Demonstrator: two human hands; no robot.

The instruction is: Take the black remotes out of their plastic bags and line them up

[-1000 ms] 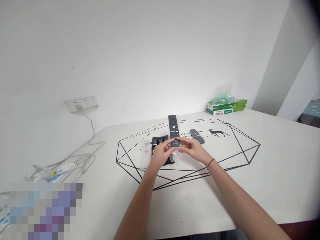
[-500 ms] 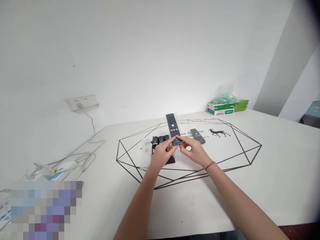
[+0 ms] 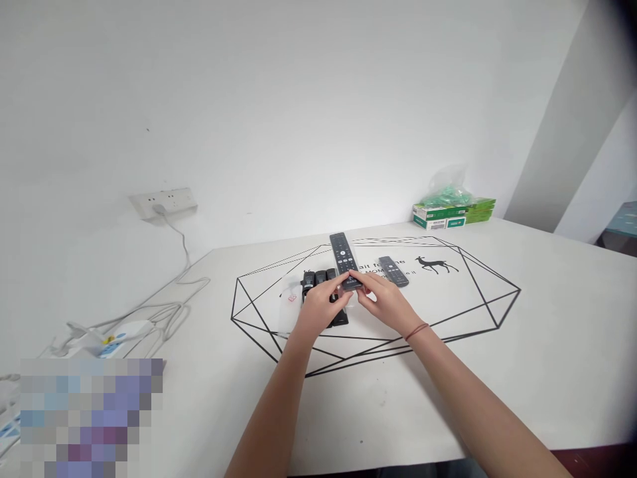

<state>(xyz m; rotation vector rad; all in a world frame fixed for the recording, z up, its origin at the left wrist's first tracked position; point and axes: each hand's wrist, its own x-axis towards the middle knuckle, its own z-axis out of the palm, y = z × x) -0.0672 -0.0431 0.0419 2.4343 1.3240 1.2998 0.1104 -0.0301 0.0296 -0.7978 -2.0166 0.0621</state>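
Note:
A black remote control (image 3: 343, 255) with clear plastic film about it is held by its near end, its far end tilted away from me. My left hand (image 3: 323, 302) pinches that end from the left, fingers closed. On the other side my right hand (image 3: 385, 300) grips the same end, with thumb and fingers together. Several black remotes (image 3: 321, 277) lie side by side to the left, partly covered by my left hand. Another dark remote control (image 3: 394, 271) rests on the table, just beyond my right hand.
The white table (image 3: 497, 385) bears printed black lines and a deer. Green and white boxes (image 3: 438, 216) with a clear plastic bag (image 3: 448, 189) on top stand at the back right. Cables and a power strip (image 3: 122, 338) lie at left, below a wall socket (image 3: 172, 200).
The far end of the held remote control has dipped slightly toward the table. Both hands keep their grip in nearly the same place.

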